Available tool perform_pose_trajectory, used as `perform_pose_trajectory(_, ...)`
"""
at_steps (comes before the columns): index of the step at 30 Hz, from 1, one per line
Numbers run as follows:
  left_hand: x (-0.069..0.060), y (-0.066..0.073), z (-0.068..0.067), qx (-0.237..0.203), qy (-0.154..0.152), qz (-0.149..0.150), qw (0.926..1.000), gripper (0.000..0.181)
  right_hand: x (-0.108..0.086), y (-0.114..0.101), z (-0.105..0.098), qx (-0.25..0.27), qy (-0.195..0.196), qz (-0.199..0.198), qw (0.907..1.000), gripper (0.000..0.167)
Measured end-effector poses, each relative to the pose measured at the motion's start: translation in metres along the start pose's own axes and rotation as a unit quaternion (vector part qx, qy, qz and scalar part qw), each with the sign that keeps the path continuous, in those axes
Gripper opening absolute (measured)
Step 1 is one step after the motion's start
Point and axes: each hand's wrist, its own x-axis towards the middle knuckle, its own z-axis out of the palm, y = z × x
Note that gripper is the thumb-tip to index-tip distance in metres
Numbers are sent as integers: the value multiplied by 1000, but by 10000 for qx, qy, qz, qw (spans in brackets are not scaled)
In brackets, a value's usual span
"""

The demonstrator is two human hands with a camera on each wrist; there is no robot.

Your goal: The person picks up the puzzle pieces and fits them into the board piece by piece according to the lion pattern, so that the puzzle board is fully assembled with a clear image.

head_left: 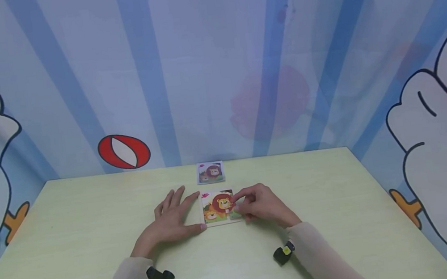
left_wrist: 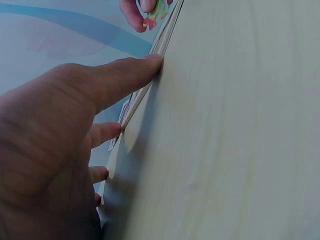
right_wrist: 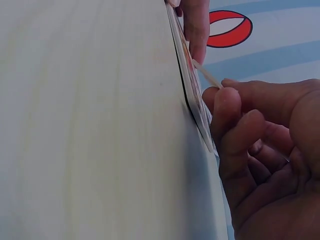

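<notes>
A lion picture puzzle (head_left: 215, 206) in a pale, thin tray lies flat on the table in the head view. My left hand (head_left: 170, 221) is spread at its left side, with the thumb at the near left corner and the index fingertip at the far left corner. In the left wrist view the thumb (left_wrist: 127, 75) touches the tray's edge. My right hand (head_left: 264, 205) pinches a small puzzle piece (right_wrist: 206, 75) between thumb and fingers at the puzzle's right side. That piece is tilted above the tray, its lower edge near or against the picture; contact is unclear.
A picture card (head_left: 210, 172) with the same lion lies behind the puzzle, near the far edge of the pale table (head_left: 92, 206). A blue striped cloth (head_left: 208, 69) with cartoon prints hangs behind the table and at its sides.
</notes>
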Motion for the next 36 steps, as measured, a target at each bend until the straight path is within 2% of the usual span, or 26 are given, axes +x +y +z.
perform_pose_trajectory(8, 4, -10, 7, 73, 108, -28, 9999, 95, 6, -3, 6, -75, 31, 3, 10000, 19)
perform_pose_trajectory(14, 2, -4, 3, 49, -13, -88, 9999, 97, 10, -6, 6, -321, -56, 25, 9995, 17)
perform_pose_trajectory(19, -1, 4, -3, 119, -125, -128, 9998, 96, 14, -12, 5, -726, -141, 135, 9972, 13)
perform_pose_trajectory(26, -1, 4, -4, 245, -149, -172, 9994, 95, 18, -21, 4, -1151, -275, 382, 9922, 14)
perform_pose_trajectory(32, -1, 2, -2, 130, -99, -82, 9998, 96, 21, -20, 4, -1077, -251, 674, 9916, 22)
perform_pose_trajectory(36, -3, -3, -1, 82, 20, -88, 9999, 97, 21, -17, 6, -922, -251, 597, 9936, 26)
